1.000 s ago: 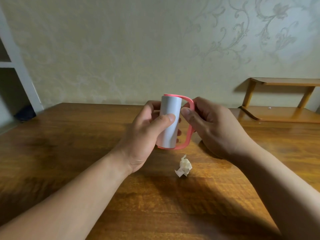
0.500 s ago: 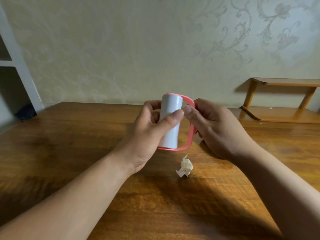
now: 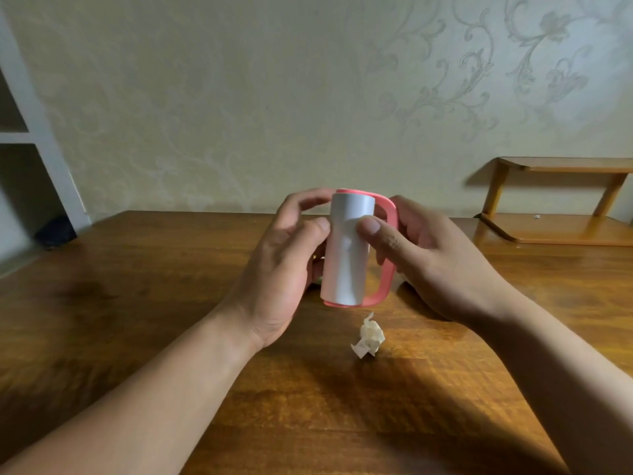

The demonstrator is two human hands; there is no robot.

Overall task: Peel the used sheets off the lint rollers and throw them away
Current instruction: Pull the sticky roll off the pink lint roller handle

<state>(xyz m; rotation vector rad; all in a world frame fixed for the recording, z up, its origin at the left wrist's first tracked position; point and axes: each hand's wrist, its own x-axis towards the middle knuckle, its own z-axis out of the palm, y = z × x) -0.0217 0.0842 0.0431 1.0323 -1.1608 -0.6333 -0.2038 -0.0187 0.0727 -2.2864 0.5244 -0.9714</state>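
Observation:
A lint roller (image 3: 346,255) with a white paper roll and a pink loop handle (image 3: 387,255) stands upright in the air above the wooden table (image 3: 137,303). My right hand (image 3: 431,255) grips the pink handle, its thumb pressed on the roll's front. My left hand (image 3: 277,269) curls around the roll's left side, thumb tip against the paper and fingers behind the top. A crumpled ball of used sheet (image 3: 369,337) lies on the table just below the roller.
A low wooden shelf (image 3: 561,200) stands at the back right by the patterned wall. A white shelving unit (image 3: 30,138) rises at the left edge, with a dark object (image 3: 54,231) at its foot.
My left thumb slid off the roll's front to its left edge. My right thumb moved onto the front of the roll. The roller turned slightly, handle further right.

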